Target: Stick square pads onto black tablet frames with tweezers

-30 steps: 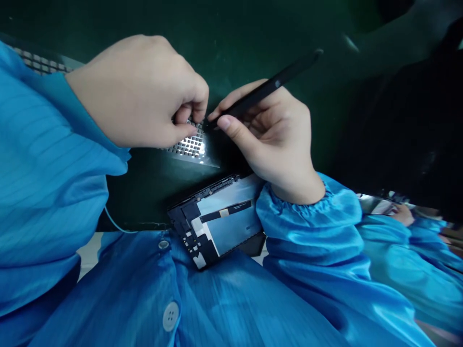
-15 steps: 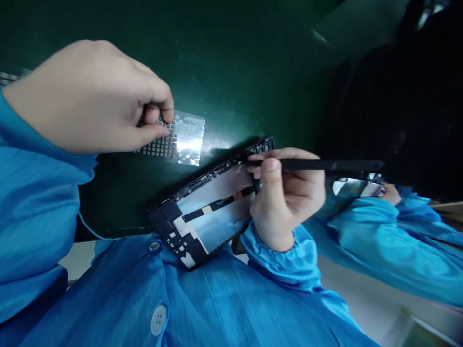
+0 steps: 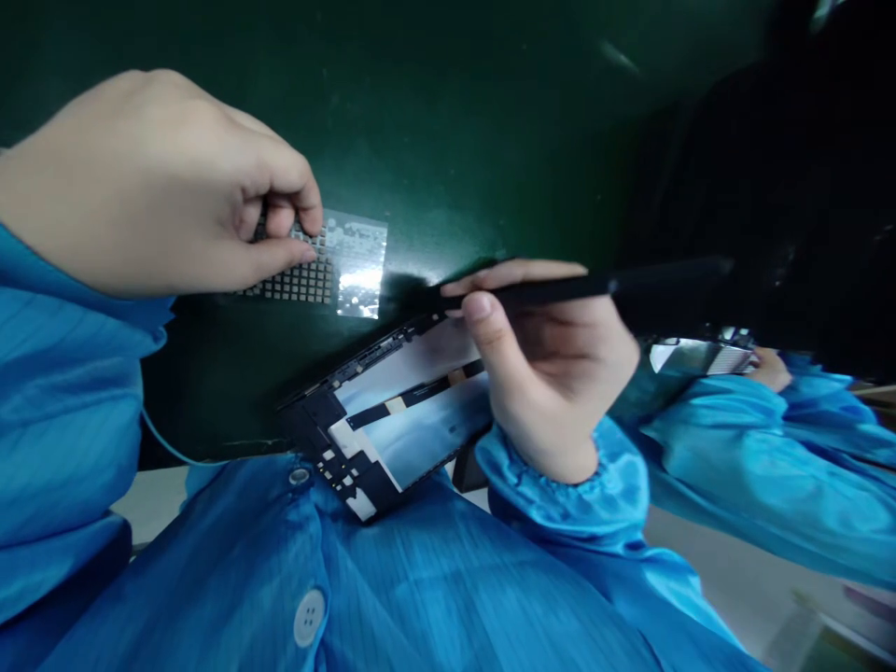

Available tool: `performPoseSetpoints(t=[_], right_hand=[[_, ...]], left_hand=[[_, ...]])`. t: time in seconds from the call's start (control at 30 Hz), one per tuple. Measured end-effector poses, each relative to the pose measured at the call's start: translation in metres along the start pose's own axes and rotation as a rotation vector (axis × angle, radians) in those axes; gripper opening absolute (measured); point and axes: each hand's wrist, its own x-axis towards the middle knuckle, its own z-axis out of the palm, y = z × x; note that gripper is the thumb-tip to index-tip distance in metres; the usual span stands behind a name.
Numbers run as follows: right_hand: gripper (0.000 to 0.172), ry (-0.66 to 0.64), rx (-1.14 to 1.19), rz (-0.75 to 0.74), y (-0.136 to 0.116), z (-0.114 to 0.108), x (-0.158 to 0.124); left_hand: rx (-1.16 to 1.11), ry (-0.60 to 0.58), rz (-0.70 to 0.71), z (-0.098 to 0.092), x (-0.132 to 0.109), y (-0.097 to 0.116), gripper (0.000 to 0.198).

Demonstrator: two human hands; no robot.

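My left hand [image 3: 168, 187] is closed in a pinch above a clear-edged sheet of small grey square pads [image 3: 308, 280]. What lies between its thumb and fingertip is too small to tell. My right hand [image 3: 553, 364] grips a slim black pen-like tool [image 3: 546, 292], held nearly level, its narrow end pointing left. Beneath that hand is an opened phone or tablet body [image 3: 420, 434], tilted against my front at the table edge. A silvery panel, a dark ribbon cable [image 3: 427, 394] and small parts show inside it. The right hand hides its far right end.
A dark green tabletop [image 3: 448, 121] spreads beyond my hands. At the right, a co-worker's hand [image 3: 772, 370] and blue sleeve [image 3: 721, 420] are beside a shiny device [image 3: 690, 357]. A thin blue cord [image 3: 172, 443] runs from my left sleeve.
My right hand and the black tool have shifted, with the tool's narrow end now further left and slightly higher. My left hand has drawn slightly left, still pinched.
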Motion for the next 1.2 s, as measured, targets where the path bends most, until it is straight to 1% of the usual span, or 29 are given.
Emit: performPoseSetpoints(t=[0.07,0.13,0.17,0.23,0.3,0.37,0.57,0.77,0.9,0.97,1.0,1.03,1.07,1.13,1.17,1.2], right_hand=[[0.014,-0.15,0.072,0.009,-0.001,0.007,0.024],[0.023,-0.32,0.146,-0.002,0.004,0.018,0.046],[0.026,-0.38,0.178,-0.008,0.007,0.025,0.055],[0.032,-0.44,0.221,-0.007,0.014,0.037,0.064],[0.035,-0.441,0.239,0.008,0.018,0.044,0.066],[0.036,-0.422,0.244,0.027,0.019,0.047,0.063],[0.04,-0.412,0.175,0.041,0.015,0.047,0.061],[0.041,-0.415,0.194,0.057,0.014,0.047,0.061],[0.041,-0.431,0.194,0.05,0.014,0.048,0.068],[0.036,-0.454,0.265,0.063,0.014,0.043,0.071],[0.031,-0.442,0.316,0.073,0.015,0.039,0.07],[0.025,-0.398,0.364,0.083,0.015,0.033,0.067],[0.019,-0.313,0.399,0.085,0.015,0.027,0.062],[0.007,-0.058,0.409,0.067,0.016,0.014,0.044],[0.005,0.069,0.39,0.057,0.016,0.008,0.032],[0.005,0.164,0.364,0.05,0.018,0.004,0.02]], left_hand=[[0.076,0.001,0.028,-0.003,0.002,0.005,0.07],[0.128,0.002,0.01,-0.007,0.004,0.013,0.084],[0.14,-0.008,-0.007,-0.009,0.005,0.017,0.091],[0.152,-0.041,-0.041,-0.012,0.006,0.023,0.102],[0.148,-0.068,-0.065,-0.013,0.007,0.026,0.108],[0.133,-0.07,-0.078,-0.013,0.008,0.027,0.11],[0.104,-0.062,-0.073,-0.013,0.007,0.025,0.097],[0.056,-0.098,-0.113,-0.014,0.008,0.028,0.096],[0.094,-0.067,-0.084,-0.015,0.006,0.026,0.097],[0.096,-0.05,-0.048,-0.014,0.006,0.025,0.097],[0.094,-0.041,-0.03,-0.013,0.005,0.024,0.096],[0.093,-0.029,-0.013,-0.013,0.005,0.022,0.094],[0.094,-0.022,0.002,-0.012,0.005,0.019,0.091],[0.096,0.001,0.021,-0.009,0.005,0.013,0.086],[0.093,0.006,0.031,-0.008,0.004,0.01,0.082],[0.081,0.004,0.043,-0.007,0.004,0.008,0.077]])
